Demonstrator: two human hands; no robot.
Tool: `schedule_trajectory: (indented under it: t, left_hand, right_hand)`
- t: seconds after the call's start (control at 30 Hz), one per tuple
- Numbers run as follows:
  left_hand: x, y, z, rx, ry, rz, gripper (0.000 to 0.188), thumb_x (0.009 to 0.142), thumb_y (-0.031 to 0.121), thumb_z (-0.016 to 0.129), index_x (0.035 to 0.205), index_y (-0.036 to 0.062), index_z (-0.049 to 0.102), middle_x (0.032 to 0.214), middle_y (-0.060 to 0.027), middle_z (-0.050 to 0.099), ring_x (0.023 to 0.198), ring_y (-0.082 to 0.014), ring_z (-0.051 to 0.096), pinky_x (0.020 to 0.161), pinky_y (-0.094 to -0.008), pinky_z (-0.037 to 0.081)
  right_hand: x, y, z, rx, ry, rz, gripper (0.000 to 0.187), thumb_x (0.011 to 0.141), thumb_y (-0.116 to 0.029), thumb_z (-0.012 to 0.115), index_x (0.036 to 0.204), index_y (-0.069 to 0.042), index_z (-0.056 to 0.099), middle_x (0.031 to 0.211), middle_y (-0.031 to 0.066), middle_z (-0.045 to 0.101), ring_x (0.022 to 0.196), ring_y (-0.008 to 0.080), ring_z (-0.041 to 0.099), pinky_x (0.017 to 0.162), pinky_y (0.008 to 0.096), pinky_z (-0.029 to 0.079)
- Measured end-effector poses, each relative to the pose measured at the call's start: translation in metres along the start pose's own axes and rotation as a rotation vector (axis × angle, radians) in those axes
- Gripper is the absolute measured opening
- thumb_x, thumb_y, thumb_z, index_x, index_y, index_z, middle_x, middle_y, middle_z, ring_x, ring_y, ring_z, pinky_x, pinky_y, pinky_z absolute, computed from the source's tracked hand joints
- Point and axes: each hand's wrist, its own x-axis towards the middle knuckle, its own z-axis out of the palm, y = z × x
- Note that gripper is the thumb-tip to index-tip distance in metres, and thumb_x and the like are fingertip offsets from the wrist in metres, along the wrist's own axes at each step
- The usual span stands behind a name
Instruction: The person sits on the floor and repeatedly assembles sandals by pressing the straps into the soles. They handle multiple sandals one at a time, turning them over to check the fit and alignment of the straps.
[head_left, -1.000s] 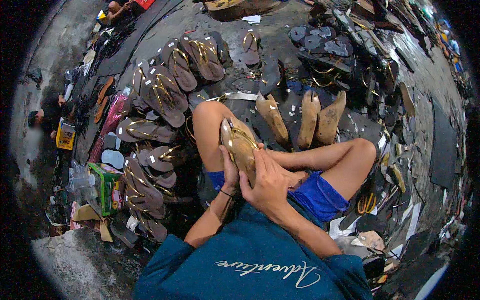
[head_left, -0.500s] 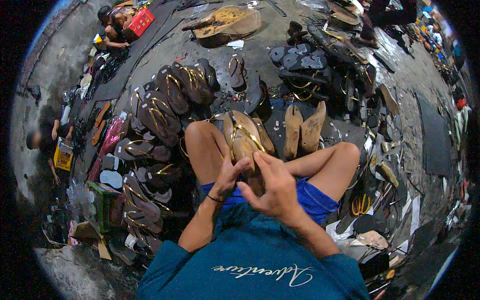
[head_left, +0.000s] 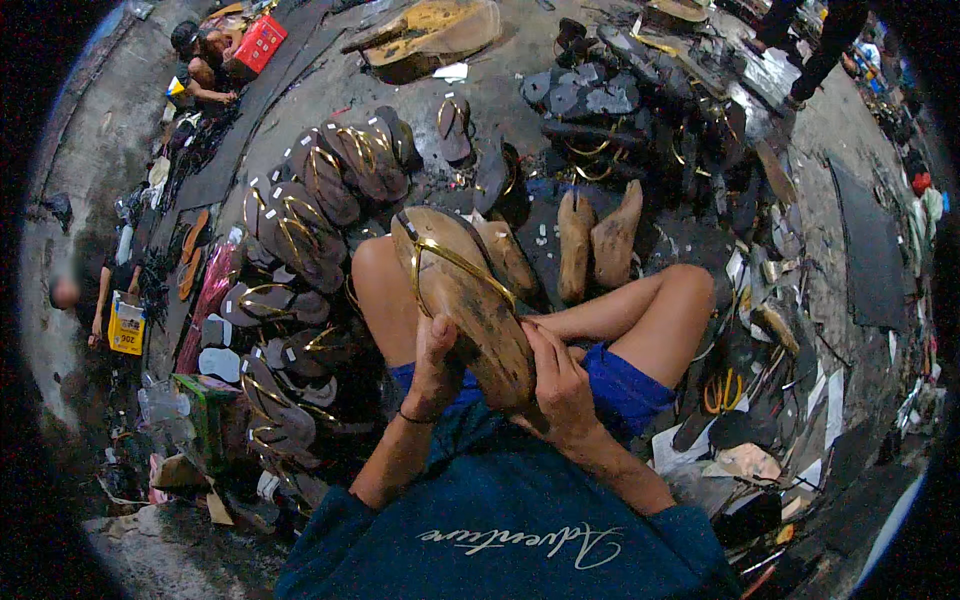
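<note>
Head camera view: from where I stood, a person [head_left: 490, 470] in a teal shirt and blue shorts sat with folded legs [head_left: 645, 318] on a littered floor. In front of the shirt, above the lap, was a wooden shoe last [head_left: 485, 325], tilted so its toe end pointed far and slightly left and its heel end came near. A gold strap [head_left: 462, 262] lay in a V across its upper face.

The left hand [head_left: 434, 366] was half curled at the last's left edge and had hold of it, thumb up against the side, its other fingers hidden. The right hand [head_left: 562, 395] was bent closely about the heel end from the right, fingers together, gripping it.

Just beyond, another last [head_left: 508, 262] showed, partly covered by the held one. Farther right, a pair of wooden lasts [head_left: 612, 245] stood side by side. To the left, dark sandals [head_left: 322, 185] with gold straps lay in overlapping rows, with a green box [head_left: 208, 412] nearer. At far left, a co-worker [head_left: 200, 75] crouched beside a red box [head_left: 262, 45].
</note>
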Motion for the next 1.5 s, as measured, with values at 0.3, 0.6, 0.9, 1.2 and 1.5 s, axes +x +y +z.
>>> schedule_trajectory:
  t: [0.3,0.6,0.9,1.2,1.5]
  left_hand:
    - [-0.045,0.013,-0.004,-0.106,-0.277,-0.153,0.131,0.05,0.067,0.084,0.142,-0.0041,0.025,0.136,-0.013,0.045,0.121,-0.0242,0.049,0.102,-0.0396,0.042]
    - [-0.1,0.006,-0.022,-0.285,-0.217,-0.187,0.131,0.052,0.057,0.089,0.144,-0.004,0.018,0.138,-0.015,0.042,0.123,-0.0251,0.048,0.104,-0.0406,0.04]
    - [-0.091,0.003,-0.014,-0.261,-0.22,-0.137,0.117,0.059,0.049,0.088,0.142,0.0001,0.021,0.13,-0.0143,0.046,0.117,-0.0256,0.051,0.098,-0.0409,0.045]
    - [-0.022,0.009,0.023,0.208,0.158,0.252,0.115,0.06,0.045,0.09,0.139,-0.0001,0.019,0.126,-0.016,0.047,0.112,-0.0267,0.055,0.092,-0.0376,0.049]
    - [-0.033,0.032,0.055,0.879,-0.178,0.375,0.09,0.073,0.042,0.081,0.138,-0.0019,0.038,0.13,-0.0177,0.052,0.12,-0.0307,0.049,0.103,-0.0415,0.039]
  right_hand:
    - [-0.032,-0.012,-0.013,0.973,-0.23,0.679,0.052,0.099,-0.033,0.047,0.138,0.001,0.039,0.132,0.016,0.051,0.125,0.0269,0.046,0.107,0.0369,0.034]
    - [-0.048,-0.032,-0.025,1.319,-0.175,0.459,0.033,0.102,-0.029,0.04,0.101,-0.002,0.06,0.079,-0.0015,0.055,0.073,0.0066,0.045,0.065,0.0244,0.039]
    - [-0.032,-0.031,-0.019,1.576,-0.426,0.769,0.03,0.096,-0.035,0.054,0.094,-0.005,0.054,0.08,0.0013,0.053,0.078,0.0107,0.052,0.072,0.0281,0.045]
    - [0.002,-0.02,-0.041,0.422,-0.121,0.047,0.087,0.075,-0.03,0.078,0.141,0.005,0.032,0.135,0.0214,0.047,0.127,0.0322,0.046,0.106,0.0392,0.035]
    - [0.005,-0.007,-0.044,1.454,-0.296,0.37,0.116,0.064,-0.035,0.082,0.148,0.001,0.011,0.148,0.0159,0.03,0.138,0.0276,0.027,0.114,0.0394,0.021]
